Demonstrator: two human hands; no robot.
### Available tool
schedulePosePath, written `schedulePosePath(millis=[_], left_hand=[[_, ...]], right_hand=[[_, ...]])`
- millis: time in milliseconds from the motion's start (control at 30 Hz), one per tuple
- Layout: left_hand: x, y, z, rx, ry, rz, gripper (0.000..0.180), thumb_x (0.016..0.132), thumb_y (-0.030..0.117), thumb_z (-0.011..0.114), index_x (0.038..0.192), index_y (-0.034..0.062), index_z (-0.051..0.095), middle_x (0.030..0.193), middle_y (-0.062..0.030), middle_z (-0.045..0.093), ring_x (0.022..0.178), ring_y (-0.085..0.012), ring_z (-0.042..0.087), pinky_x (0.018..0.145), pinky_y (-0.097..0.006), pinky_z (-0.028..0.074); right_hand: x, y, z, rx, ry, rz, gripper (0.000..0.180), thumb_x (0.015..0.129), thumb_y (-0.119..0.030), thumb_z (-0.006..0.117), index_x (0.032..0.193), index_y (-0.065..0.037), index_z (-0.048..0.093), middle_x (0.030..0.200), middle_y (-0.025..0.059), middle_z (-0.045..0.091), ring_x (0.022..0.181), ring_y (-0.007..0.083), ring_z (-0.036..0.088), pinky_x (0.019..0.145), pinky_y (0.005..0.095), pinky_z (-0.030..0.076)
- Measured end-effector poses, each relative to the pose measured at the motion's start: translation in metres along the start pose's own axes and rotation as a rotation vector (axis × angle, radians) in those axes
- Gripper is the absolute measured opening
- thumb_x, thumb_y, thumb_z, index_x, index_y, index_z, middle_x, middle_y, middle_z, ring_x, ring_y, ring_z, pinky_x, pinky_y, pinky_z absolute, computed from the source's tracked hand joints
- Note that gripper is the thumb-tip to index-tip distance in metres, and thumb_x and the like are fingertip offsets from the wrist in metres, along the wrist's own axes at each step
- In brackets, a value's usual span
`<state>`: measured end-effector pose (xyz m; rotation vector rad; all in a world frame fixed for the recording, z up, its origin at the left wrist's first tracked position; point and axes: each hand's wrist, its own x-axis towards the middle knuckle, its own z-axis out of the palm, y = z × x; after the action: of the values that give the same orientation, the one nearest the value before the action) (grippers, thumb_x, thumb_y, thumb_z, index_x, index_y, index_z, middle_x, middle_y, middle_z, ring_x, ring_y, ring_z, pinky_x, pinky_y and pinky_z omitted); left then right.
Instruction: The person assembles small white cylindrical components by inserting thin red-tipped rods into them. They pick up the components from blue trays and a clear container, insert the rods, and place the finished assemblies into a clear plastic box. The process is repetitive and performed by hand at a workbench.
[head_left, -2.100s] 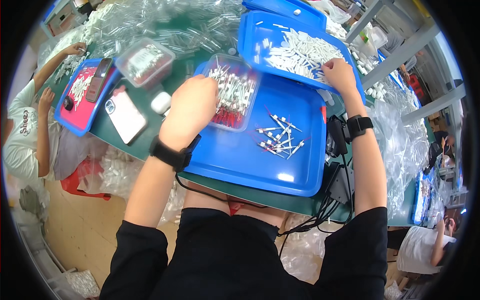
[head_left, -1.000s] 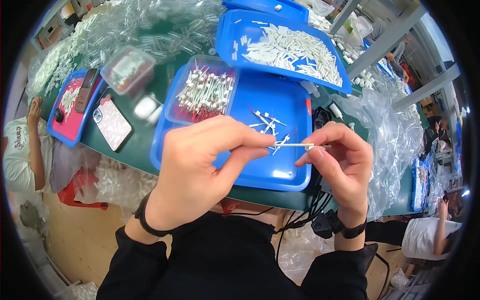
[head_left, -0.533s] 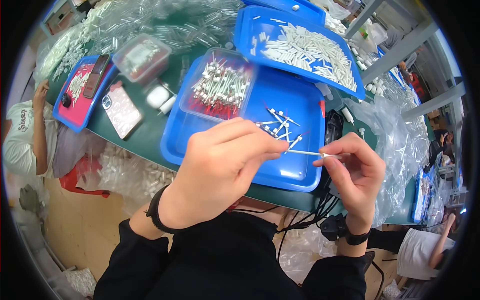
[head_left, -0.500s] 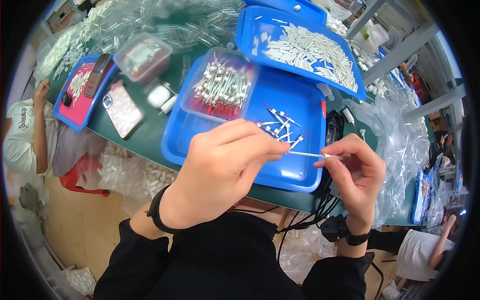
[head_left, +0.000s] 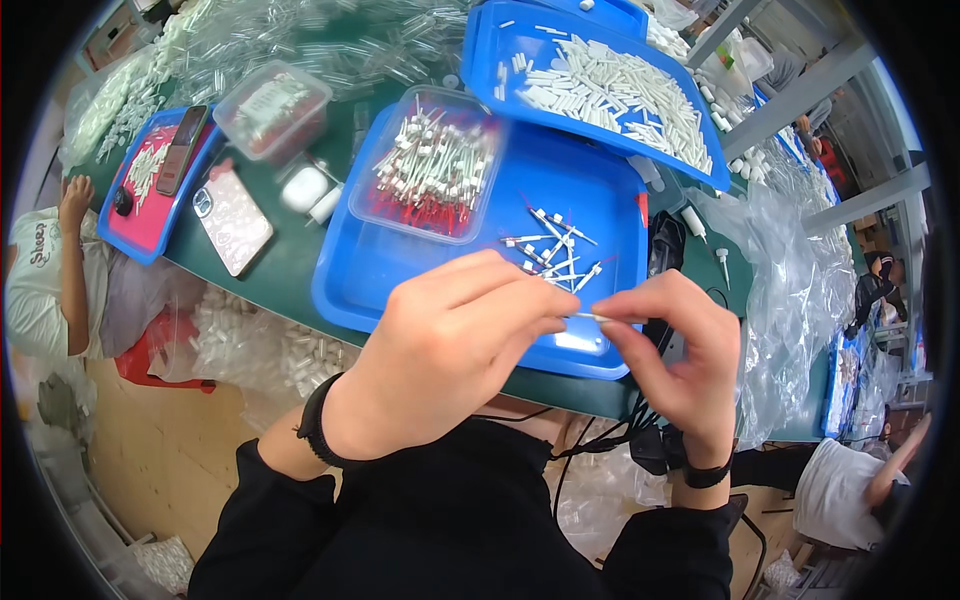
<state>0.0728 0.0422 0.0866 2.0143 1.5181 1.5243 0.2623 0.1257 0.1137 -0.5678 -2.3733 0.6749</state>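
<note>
Over the front of a blue tray (head_left: pixel 338 290), my left hand (head_left: pixel 450 350) pinches one end of a thin white rod (head_left: pixel 586 317). The fingertips of my right hand (head_left: pixel 680 345) are closed on its other end, so little of the rod shows between them. Just beyond, a loose pile of thin white sticks with white collars and dark or red tips (head_left: pixel 555 250) lies in the tray. At the tray's left stands a clear plastic tub (head_left: pixel 470 238), packed with similar red-ended pieces (head_left: pixel 430 165).
Behind, another blue tray (head_left: pixel 487 60) holds many short white tubes (head_left: pixel 620 90). To the left lie a patterned phone (head_left: pixel 235 220), a white earbud case (head_left: pixel 303 188) and a lidded clear box (head_left: pixel 270 110). Plastic sheeting (head_left: pixel 790 300) covers the right side. A co-worker's hand (head_left: pixel 75 203) is at far left.
My right hand has moved left toward my left hand, so the exposed stretch of rod is much shorter. The view has shifted slightly.
</note>
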Motion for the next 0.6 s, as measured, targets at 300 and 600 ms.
schedulePosePath(millis=[300, 600], left_hand=[[-0.001, -0.007, 0.003, 0.004, 0.063, 0.07, 0.018, 0.067, -0.002, 0.078, 0.083, 0.0011, 0.07, 0.071, -0.0061, 0.069, 0.062, -0.0184, 0.064, 0.055, -0.025, 0.047], [-0.001, -0.01, 0.003, -0.018, 0.045, 0.145, 0.018, 0.066, -0.007, 0.075, 0.081, -0.0001, 0.069, 0.07, -0.0076, 0.067, 0.062, -0.0191, 0.064, 0.055, -0.026, 0.049]], right_hand=[[-0.003, 0.003, 0.021, -0.051, 0.218, -0.12, 0.019, 0.068, 0.006, 0.074, 0.084, -0.004, 0.069, 0.076, 0.0055, 0.068, 0.064, 0.0194, 0.062, 0.056, 0.0282, 0.048], [0.002, 0.008, 0.019, -0.095, 0.122, -0.18, 0.018, 0.068, -0.002, 0.077, 0.084, -0.006, 0.069, 0.069, 0.0036, 0.065, 0.057, 0.0174, 0.059, 0.05, 0.0282, 0.045]])
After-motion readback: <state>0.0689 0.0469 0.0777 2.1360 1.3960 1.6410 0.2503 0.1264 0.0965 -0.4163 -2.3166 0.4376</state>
